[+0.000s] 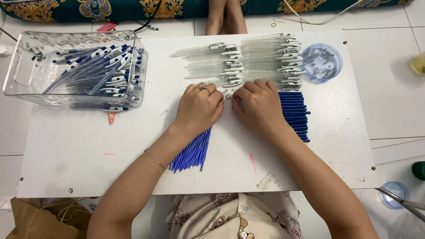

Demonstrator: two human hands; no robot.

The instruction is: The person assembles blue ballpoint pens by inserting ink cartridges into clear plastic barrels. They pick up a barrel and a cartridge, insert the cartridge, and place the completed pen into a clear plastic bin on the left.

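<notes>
Both hands, left hand (199, 107) and right hand (257, 106), meet knuckle to knuckle, fingers curled, pinching something hidden. Blue refills (191, 153) lie under the left; a clear bin (26, 71) of pens sits far left.

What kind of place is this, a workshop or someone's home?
Probably a home set up for piecework: a white board lies on a tiled floor, with a patterned cushion behind and a clear bin of finished pens.

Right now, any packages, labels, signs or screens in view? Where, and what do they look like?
No signs or screens.
Clear plastic bin: board's far left, rectangular, holds white-and-blue pens.
Round blue tub: far right of board, shallow, translucent, holds small springs.
Printed bands on clear pen barrels: top centre, beyond the left hand and right hand; small dark marks on white clips.
Brown paper bag: bottom left, crumpled.
</notes>
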